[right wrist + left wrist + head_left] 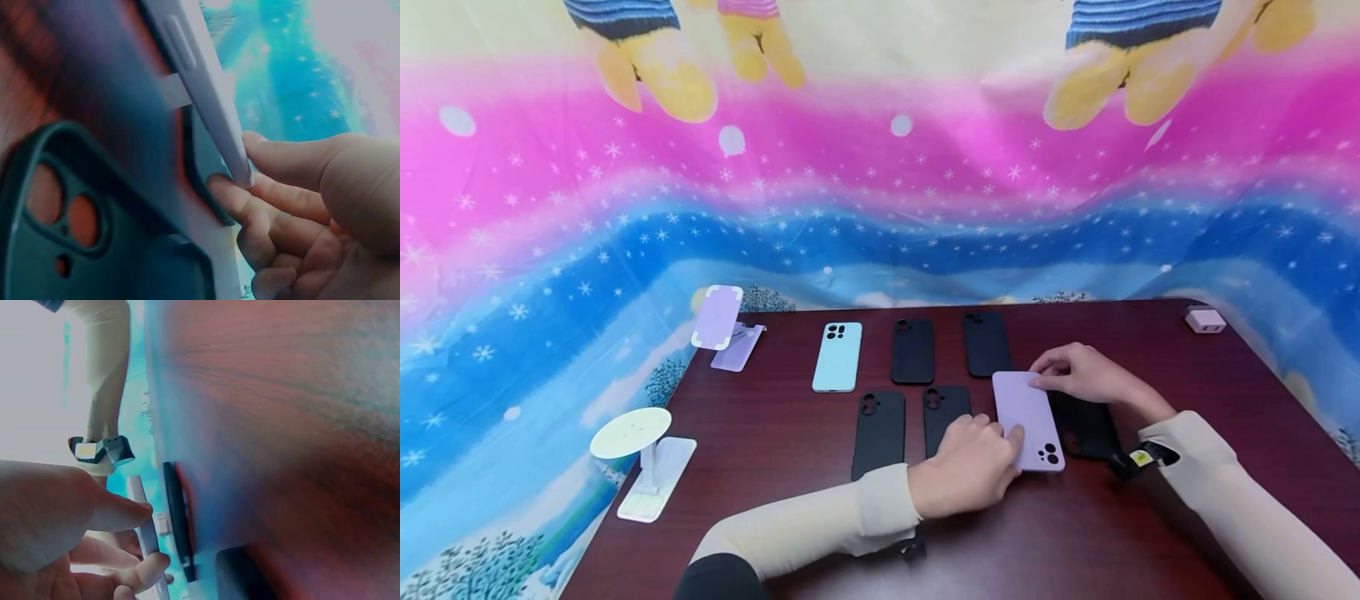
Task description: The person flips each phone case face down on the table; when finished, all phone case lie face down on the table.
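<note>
A lavender phone case [1026, 417] is held between both hands, its back up and its camera cutouts at the near right corner in the head view. My left hand [973, 462] pinches its near left edge between thumb and fingers. The right hand [1084, 372] grips the far right corner; the right wrist view shows the thumb on one face of the lavender case [209, 94] and fingers on the other. Close under the right wrist lies a black phone case [1092, 427], hollow side up, partly covered by the lavender one. Another black case [946, 404] sits just beyond my left hand, which hides its lower part.
A mint phone case [837, 362] and several black cases [913, 354] lie in rows on the dark wooden table [790, 467]. At left stand a lavender folding stand [717, 318] and a white round-topped stand [630, 433]. A white charger plug [1206, 321] is at the far right corner.
</note>
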Motion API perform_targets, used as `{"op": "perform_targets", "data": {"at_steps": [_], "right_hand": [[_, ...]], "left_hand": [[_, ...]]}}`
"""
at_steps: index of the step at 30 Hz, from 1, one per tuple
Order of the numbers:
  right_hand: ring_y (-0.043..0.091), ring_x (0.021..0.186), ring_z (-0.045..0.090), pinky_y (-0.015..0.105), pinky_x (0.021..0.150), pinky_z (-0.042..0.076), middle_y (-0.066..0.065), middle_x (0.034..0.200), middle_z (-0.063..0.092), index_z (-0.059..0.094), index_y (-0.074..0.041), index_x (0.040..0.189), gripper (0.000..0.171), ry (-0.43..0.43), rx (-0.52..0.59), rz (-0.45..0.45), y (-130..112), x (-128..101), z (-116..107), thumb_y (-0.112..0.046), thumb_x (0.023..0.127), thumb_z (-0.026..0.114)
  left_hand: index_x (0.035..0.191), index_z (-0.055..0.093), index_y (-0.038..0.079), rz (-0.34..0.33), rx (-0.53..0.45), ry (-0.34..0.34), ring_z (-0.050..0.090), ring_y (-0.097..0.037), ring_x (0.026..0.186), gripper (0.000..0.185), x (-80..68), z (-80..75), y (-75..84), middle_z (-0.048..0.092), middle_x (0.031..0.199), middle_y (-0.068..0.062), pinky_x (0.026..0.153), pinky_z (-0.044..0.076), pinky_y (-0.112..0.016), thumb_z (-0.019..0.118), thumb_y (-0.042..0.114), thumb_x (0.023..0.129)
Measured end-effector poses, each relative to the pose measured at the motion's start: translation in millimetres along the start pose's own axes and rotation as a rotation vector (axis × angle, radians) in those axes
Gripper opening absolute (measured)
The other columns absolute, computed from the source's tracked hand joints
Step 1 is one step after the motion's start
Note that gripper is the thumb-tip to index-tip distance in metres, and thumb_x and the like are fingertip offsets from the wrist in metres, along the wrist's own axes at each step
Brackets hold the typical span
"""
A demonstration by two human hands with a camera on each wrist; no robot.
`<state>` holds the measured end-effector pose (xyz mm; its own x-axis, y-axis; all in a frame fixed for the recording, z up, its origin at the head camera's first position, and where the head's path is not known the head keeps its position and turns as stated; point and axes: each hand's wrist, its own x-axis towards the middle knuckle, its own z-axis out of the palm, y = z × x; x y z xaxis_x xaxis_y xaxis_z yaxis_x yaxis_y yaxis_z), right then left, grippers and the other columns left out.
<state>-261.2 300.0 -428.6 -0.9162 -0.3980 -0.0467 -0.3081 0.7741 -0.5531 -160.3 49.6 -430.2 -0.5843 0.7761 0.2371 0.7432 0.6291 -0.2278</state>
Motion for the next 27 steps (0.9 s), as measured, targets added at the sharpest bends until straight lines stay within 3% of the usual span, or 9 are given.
{"op": "perform_targets", "data": {"at_steps": [6, 13, 18, 22, 27], "right_hand": [[0.015, 0.075, 0.059, 0.030, 0.066, 0.047, 0.000, 0.087, 0.071, 0.071, -0.018, 0.098, 0.029, 0.034, 0.098, 0.059, 1, -1, -11, -0.045, 0.087, 0.065], [0.024, 0.073, 0.056, 0.036, 0.066, 0.049, 0.020, 0.084, 0.065, 0.068, -0.012, 0.101, 0.034, -0.006, 0.298, 0.111, 10, -11, -16, -0.042, 0.087, 0.066], [0.022, 0.074, 0.058, 0.038, 0.069, 0.050, 0.013, 0.091, 0.067, 0.060, -0.006, 0.114, 0.037, -0.092, 0.475, 0.139, 20, -18, -21, -0.036, 0.091, 0.063], [0.015, 0.073, 0.058, 0.038, 0.068, 0.051, 0.005, 0.092, 0.069, 0.046, -0.007, 0.136, 0.045, -0.199, 0.605, 0.101, 24, -23, -24, -0.025, 0.096, 0.057], [0.012, 0.068, 0.059, 0.039, 0.060, 0.052, 0.027, 0.093, 0.067, 0.022, -0.014, 0.152, 0.060, -0.323, 0.702, -0.013, 26, -30, -25, -0.012, 0.099, 0.050]], "left_hand": [[0.124, 0.058, 0.019, -0.034, -0.019, 0.038, 0.055, -0.010, 0.067, 0.043, -7.9, -5.9, -13.3, 0.066, 0.085, 0.008, 0.051, 0.037, -0.024, 0.059, 0.045, 0.090], [0.129, 0.056, 0.018, -0.029, -0.102, 0.112, 0.055, -0.009, 0.067, 0.040, -17.6, -1.7, -31.0, 0.069, 0.091, 0.009, 0.053, 0.036, -0.021, 0.057, 0.039, 0.094], [0.131, 0.056, 0.018, -0.012, -0.162, 0.196, 0.056, -0.008, 0.072, 0.038, -20.5, -0.5, -48.9, 0.069, 0.094, 0.009, 0.057, 0.039, -0.021, 0.057, 0.032, 0.096], [0.134, 0.055, 0.018, 0.016, -0.224, 0.220, 0.061, -0.008, 0.084, 0.038, -19.5, 1.7, -64.8, 0.068, 0.104, 0.007, 0.067, 0.045, -0.022, 0.055, 0.027, 0.097], [0.138, 0.051, 0.019, 0.030, -0.290, 0.190, 0.062, -0.007, 0.096, 0.040, -18.3, 7.7, -80.3, 0.066, 0.113, 0.005, 0.074, 0.047, -0.023, 0.054, 0.023, 0.097]]}}
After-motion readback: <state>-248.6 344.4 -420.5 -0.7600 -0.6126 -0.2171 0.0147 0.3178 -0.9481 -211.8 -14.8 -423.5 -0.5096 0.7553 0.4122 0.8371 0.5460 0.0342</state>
